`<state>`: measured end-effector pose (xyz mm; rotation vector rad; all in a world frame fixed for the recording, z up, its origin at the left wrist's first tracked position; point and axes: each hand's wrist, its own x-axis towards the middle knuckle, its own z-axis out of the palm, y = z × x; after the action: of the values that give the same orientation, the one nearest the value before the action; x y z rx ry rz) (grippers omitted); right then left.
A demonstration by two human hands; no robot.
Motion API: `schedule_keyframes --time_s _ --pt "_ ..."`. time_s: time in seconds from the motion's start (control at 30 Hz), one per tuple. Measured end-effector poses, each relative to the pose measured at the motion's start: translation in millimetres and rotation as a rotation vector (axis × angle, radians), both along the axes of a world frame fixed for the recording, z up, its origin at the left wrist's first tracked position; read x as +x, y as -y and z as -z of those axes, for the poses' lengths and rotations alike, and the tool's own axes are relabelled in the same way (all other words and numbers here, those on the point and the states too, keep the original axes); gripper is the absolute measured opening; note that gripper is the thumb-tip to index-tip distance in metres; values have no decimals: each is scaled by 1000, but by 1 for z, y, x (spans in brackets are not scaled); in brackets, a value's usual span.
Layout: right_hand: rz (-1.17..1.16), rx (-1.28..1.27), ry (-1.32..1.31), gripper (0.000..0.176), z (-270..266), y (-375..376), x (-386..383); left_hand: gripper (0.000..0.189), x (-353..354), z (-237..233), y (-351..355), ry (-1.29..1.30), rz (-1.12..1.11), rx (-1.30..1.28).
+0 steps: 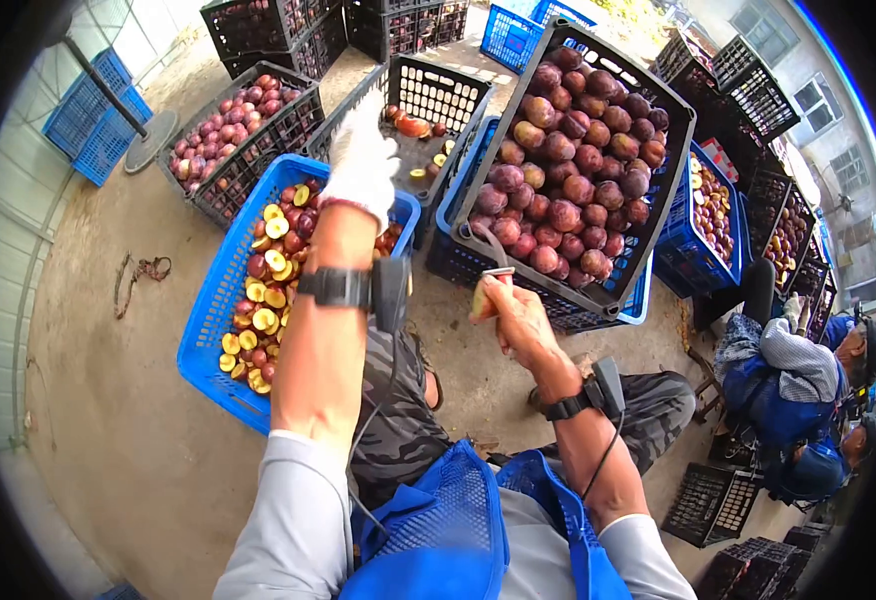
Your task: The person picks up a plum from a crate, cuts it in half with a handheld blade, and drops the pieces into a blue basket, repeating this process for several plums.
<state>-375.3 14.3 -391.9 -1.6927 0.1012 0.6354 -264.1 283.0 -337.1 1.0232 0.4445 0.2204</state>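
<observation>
My left hand [363,165], in a white glove, reaches over the far end of a blue crate [198,345] of halved plums [268,265]. Its fingers look apart, though bright light washes out their detail, and I see nothing in them. Just beyond is a black crate [443,90] with a few plums and cut pieces [413,126] at its bottom. My bare right hand [523,325] is closed around the handle of a curved knife [498,271], whose hooked blade points up and left. Beside the blade, a tilted black crate [683,130] holds many whole plums [563,215].
Another black crate [303,120] of plums stands at the left, near stacked blue crates [108,130]. At the right are a blue crate [693,262] of cut fruit and a co-worker [793,370] seated low. A cord [138,275] lies on the concrete floor.
</observation>
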Motion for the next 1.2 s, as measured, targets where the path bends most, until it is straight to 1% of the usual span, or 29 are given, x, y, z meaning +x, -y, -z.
schedule_keyframes --time_s 0.03,0.07,0.1,0.13,0.17,0.2,0.23,0.3,0.33,0.37,0.43,0.47,0.5,0.57,0.63,0.67,0.7,0.77,0.8,0.83,0.9,0.97,1.0,1.03,1.07,1.1,1.13,1.17,1.2 --pt "-13 -92 36 54 1 -24 6 49 -30 -49 16 89 -158 99" --pt "-49 -118 23 49 2 -49 14 50 -45 -62 14 212 -210 11" --pt "-185 -8 252 50 16 -70 26 48 -67 -64 9 396 -177 -20" --pt "-268 38 426 48 30 -94 35 45 -88 -65 12 517 -155 21" --pt "-266 -22 364 44 6 -107 33 44 -104 -71 25 515 -228 80" --pt "-166 -79 508 37 -5 -111 28 42 -108 -66 34 445 -292 137" --pt "-86 -91 553 30 -5 -110 31 40 -110 -63 40 378 -360 192" --pt "-14 -102 652 25 -9 -94 44 38 -104 -52 50 343 -312 35" --pt "154 -95 714 24 3 -68 61 37 -100 -29 70 307 -162 -156" --pt "315 -81 774 23 19 -34 84 36 -92 -18 81 190 -127 -225" --pt "461 -257 792 27 29 4 125 33 -77 25 95 71 -46 -427" --pt "441 -282 805 29 25 7 140 31 -72 43 102 -81 -46 -486" --pt "420 -309 811 32 22 8 150 29 -75 46 108 -71 89 -541" --pt "307 -444 695 44 14 -4 170 31 -70 46 120 -45 199 -503" --pt "180 -539 763 46 41 -10 189 32 -65 46 127 -91 206 -445" --pt "121 -586 795 47 48 -12 192 38 -62 50 129 -135 232 -452" --pt "123 -557 812 43 55 -12 195 38 -60 53 132 -131 225 -458" --pt "145 -211 527 38 24 -4 173 48 -59 52 139 -213 266 -459" --pt "117 -2 476 37 3 2 150 56 -55 53 142 -205 319 -464" --pt "76 33 517 45 -17 8 126 61 -52 65 143 -213 380 -502" --pt "-5 0 788 52 -17 22 95 63 -54 45 158 -70 384 -668" --pt "-49 -240 738 60 -35 33 71 60 -60 51 172 -90 338 -602" --pt "-56 -261 905 60 -24 37 69 58 -62 63 178 -93 311 -512" --pt "-60 -282 1077 60 -19 39 68 56 -64 60 181 -91 286 -421" --pt "-52 -279 1074 60 -19 44 60 56 -69 53 181 -113 270 -507" --pt "53 -228 898 56 -22 50 49 56 -72 50 179 -115 273 -500" --pt "155 -177 727 52 -30 54 39 55 -73 46 174 -118 347 -502" --pt "211 -305 784 38 -43 61 32 54 -74 43 169 -116 419 -506" --pt "157 -373 867 30 -45 71 30 51 -75 45 166 -49 440 -593"
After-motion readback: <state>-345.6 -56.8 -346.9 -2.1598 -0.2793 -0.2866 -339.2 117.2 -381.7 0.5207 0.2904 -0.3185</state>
